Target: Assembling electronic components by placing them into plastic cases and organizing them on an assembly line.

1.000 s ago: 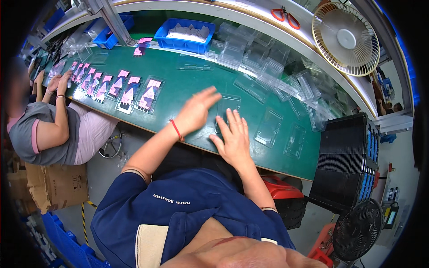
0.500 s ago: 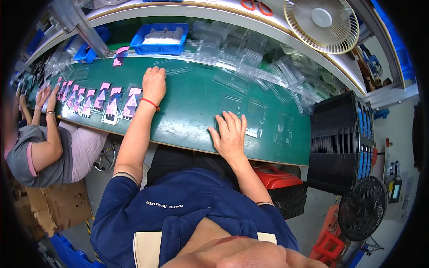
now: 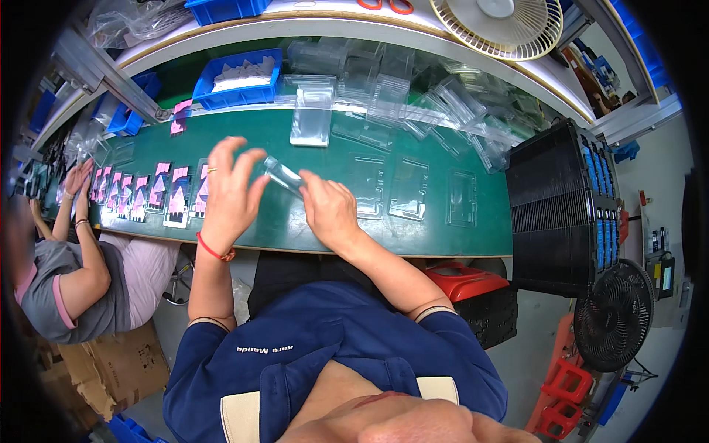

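While the right hand pinches a clear tray mid-frame, the left hand gapes open; likely light, slippery, best edge-held

Wht lettering on navy shirt chest — 2 wds.

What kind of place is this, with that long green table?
Probably a factory workshop. Another worker sits along the same long green table, small flat pieces with pink tabs stand in a row, and clear plastic trays are laid out too.
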Demonstrator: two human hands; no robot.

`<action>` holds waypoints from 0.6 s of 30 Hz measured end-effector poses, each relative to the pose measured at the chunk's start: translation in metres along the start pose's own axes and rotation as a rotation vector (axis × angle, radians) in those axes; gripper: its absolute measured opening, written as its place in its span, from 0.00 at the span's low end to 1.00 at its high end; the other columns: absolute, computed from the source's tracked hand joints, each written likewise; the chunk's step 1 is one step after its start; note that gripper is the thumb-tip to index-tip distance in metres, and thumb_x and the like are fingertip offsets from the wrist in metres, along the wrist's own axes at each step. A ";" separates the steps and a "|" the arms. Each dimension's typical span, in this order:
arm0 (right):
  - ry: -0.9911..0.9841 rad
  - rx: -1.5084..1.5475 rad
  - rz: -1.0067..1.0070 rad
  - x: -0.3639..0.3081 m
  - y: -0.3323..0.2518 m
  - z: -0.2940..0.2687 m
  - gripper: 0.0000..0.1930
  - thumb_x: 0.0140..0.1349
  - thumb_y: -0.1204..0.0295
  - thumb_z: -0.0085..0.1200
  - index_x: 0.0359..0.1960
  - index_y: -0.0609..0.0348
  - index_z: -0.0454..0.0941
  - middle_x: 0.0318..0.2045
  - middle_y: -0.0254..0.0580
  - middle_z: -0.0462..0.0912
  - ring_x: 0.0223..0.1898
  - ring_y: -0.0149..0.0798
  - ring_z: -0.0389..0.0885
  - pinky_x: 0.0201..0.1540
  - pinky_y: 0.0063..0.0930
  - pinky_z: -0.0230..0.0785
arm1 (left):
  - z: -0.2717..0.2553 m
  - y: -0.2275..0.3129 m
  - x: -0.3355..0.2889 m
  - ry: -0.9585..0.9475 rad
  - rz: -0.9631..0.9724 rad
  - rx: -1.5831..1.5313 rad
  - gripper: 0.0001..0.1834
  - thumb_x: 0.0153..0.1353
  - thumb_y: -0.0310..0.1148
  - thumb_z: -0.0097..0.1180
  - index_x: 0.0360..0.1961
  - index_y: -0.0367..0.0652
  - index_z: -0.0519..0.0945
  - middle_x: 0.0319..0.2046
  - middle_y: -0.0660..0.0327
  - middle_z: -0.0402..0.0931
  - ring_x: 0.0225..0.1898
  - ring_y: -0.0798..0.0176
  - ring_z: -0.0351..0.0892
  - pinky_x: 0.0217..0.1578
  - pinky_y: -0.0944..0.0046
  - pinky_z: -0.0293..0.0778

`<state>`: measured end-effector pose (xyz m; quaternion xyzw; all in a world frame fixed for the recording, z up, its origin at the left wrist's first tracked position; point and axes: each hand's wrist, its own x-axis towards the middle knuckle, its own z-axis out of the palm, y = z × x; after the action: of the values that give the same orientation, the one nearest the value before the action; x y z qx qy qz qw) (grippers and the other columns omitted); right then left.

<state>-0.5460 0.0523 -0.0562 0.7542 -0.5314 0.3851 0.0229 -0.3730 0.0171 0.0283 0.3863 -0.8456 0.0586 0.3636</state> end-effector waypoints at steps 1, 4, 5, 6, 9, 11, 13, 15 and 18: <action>0.021 0.163 0.214 0.005 -0.006 0.002 0.19 0.56 0.75 0.58 0.52 0.62 0.75 0.28 0.44 0.82 0.35 0.46 0.81 0.43 0.37 0.71 | 0.005 -0.004 -0.004 0.096 -0.063 0.121 0.16 0.55 0.27 0.61 0.46 0.42 0.77 0.52 0.48 0.67 0.55 0.43 0.65 0.54 0.51 0.64; 0.028 0.387 0.472 0.007 -0.003 0.013 0.20 0.59 0.73 0.57 0.52 0.66 0.74 0.32 0.49 0.82 0.37 0.52 0.80 0.42 0.43 0.72 | 0.037 -0.010 -0.032 0.092 -0.178 -0.033 0.15 0.56 0.31 0.61 0.45 0.43 0.78 0.50 0.47 0.69 0.52 0.43 0.67 0.54 0.49 0.64; 0.037 0.265 0.380 0.004 -0.001 0.013 0.20 0.58 0.72 0.58 0.52 0.66 0.74 0.34 0.51 0.82 0.38 0.53 0.79 0.42 0.43 0.72 | 0.049 -0.005 -0.040 0.031 -0.155 -0.092 0.17 0.57 0.34 0.60 0.48 0.43 0.78 0.50 0.47 0.69 0.52 0.43 0.67 0.54 0.49 0.65; 0.042 0.148 0.286 0.002 0.000 0.013 0.20 0.58 0.72 0.58 0.51 0.66 0.75 0.36 0.52 0.82 0.39 0.54 0.79 0.42 0.43 0.72 | 0.060 0.000 -0.049 -0.059 -0.196 -0.158 0.18 0.58 0.35 0.60 0.50 0.43 0.77 0.52 0.46 0.68 0.54 0.42 0.67 0.55 0.49 0.65; 0.066 0.029 0.184 0.003 0.005 0.005 0.18 0.54 0.73 0.60 0.47 0.64 0.78 0.42 0.50 0.80 0.43 0.52 0.76 0.45 0.42 0.70 | 0.075 0.011 -0.063 -0.100 -0.250 -0.156 0.19 0.59 0.36 0.59 0.51 0.43 0.77 0.54 0.45 0.68 0.56 0.41 0.66 0.56 0.48 0.63; 0.122 -0.049 0.079 0.010 0.017 -0.001 0.17 0.52 0.76 0.59 0.46 0.61 0.79 0.48 0.48 0.77 0.46 0.49 0.74 0.48 0.41 0.68 | 0.076 0.014 -0.065 -0.132 -0.259 -0.081 0.19 0.59 0.36 0.59 0.52 0.44 0.77 0.57 0.44 0.65 0.59 0.41 0.64 0.58 0.49 0.63; 0.117 -0.155 -0.003 0.025 0.030 -0.007 0.17 0.51 0.76 0.60 0.45 0.61 0.78 0.49 0.49 0.76 0.49 0.50 0.74 0.49 0.41 0.67 | 0.078 0.012 -0.070 -0.157 -0.233 -0.055 0.19 0.59 0.36 0.59 0.52 0.44 0.77 0.58 0.44 0.65 0.60 0.40 0.63 0.59 0.49 0.62; 0.101 -0.176 -0.043 0.039 0.036 -0.007 0.18 0.51 0.74 0.62 0.45 0.61 0.78 0.50 0.49 0.76 0.50 0.50 0.74 0.50 0.40 0.67 | 0.078 0.009 -0.073 -0.187 -0.219 -0.062 0.19 0.58 0.36 0.60 0.51 0.44 0.78 0.59 0.43 0.64 0.63 0.39 0.60 0.61 0.48 0.60; 0.009 -0.120 -0.023 0.054 0.038 -0.003 0.22 0.50 0.67 0.66 0.46 0.61 0.78 0.53 0.54 0.74 0.52 0.53 0.73 0.52 0.43 0.67 | 0.080 0.004 -0.074 -0.174 -0.208 -0.093 0.18 0.58 0.34 0.60 0.50 0.44 0.79 0.59 0.44 0.65 0.64 0.39 0.60 0.62 0.48 0.60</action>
<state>-0.5710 -0.0051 -0.0362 0.7557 -0.5449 0.3556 0.0750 -0.3894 0.0348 -0.0782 0.4583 -0.8312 -0.0522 0.3104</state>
